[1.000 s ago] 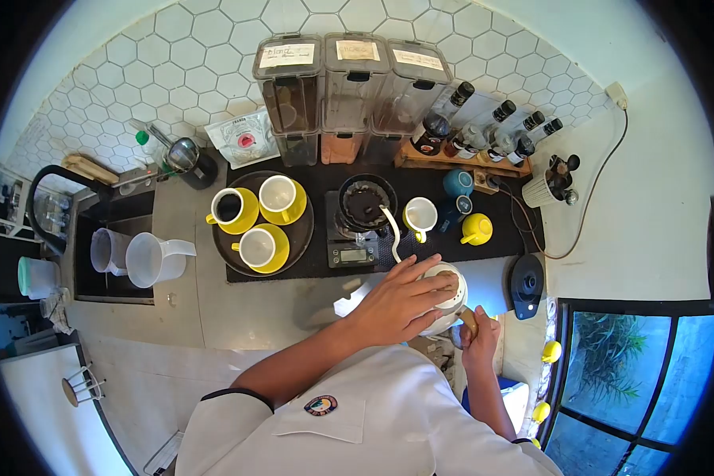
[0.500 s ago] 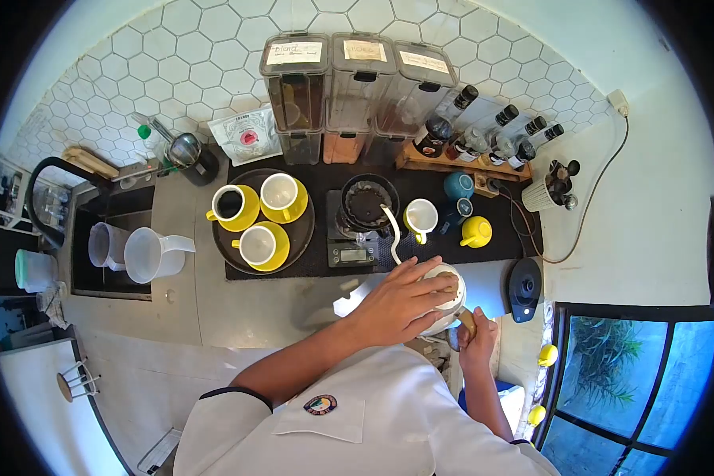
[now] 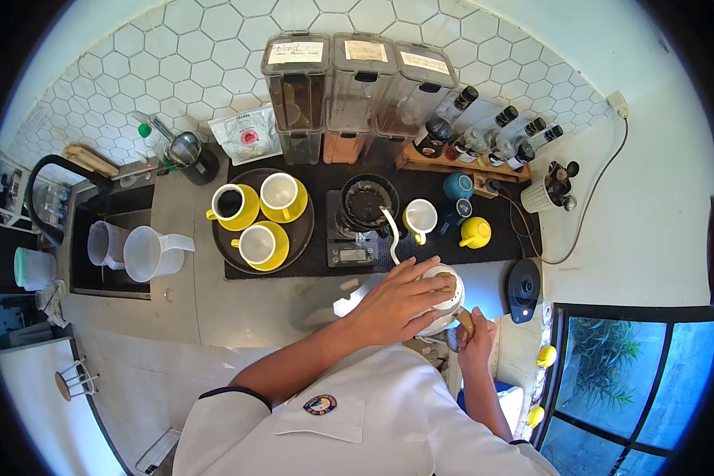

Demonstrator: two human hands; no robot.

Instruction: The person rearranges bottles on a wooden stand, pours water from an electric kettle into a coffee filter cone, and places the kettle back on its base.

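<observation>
My worktop (image 3: 222, 317) is a grey, smooth surface running across the view, with a dark textured mat (image 3: 500, 251) laid over its rear part. A black sink (image 3: 127, 208) with a curved black tap (image 3: 41, 186) lies at left; a translucent jug (image 3: 143, 258) stands beside it. White hexagonal tiles (image 3: 189, 54) cover the wall behind, and a black-framed window (image 3: 611, 373) at lower right shows foliage outside.

On the mat, a round tray (image 3: 303, 218) carries three yellow-and-white cups on yellow saucers, one cup (image 3: 230, 204) holding dark liquid. To its right, a black dripper (image 3: 366, 203) with dark contents stands over a digital scale (image 3: 352, 253).

The white gooseneck kettle (image 3: 451, 301) is in front of me, at the worktop's near edge, its spout (image 3: 393, 238) reaching to the dripper. My right hand (image 3: 477, 337) is closed around its wooden handle (image 3: 466, 320); my left hand (image 3: 404, 297) lies over the lid with fingers extended.

Labels: the left storage canister (image 3: 297, 95) bears a handwritten paper reading "Blend", with smaller illegible lines below. Writing on the middle label (image 3: 366, 51) and right label (image 3: 424, 61) cannot be read with certainty. The pale bag (image 3: 234, 147) carries a red round emblem under small, unclear print. Lettering on my shirt's dark patch (image 3: 320, 404) is too small to read.
</observation>
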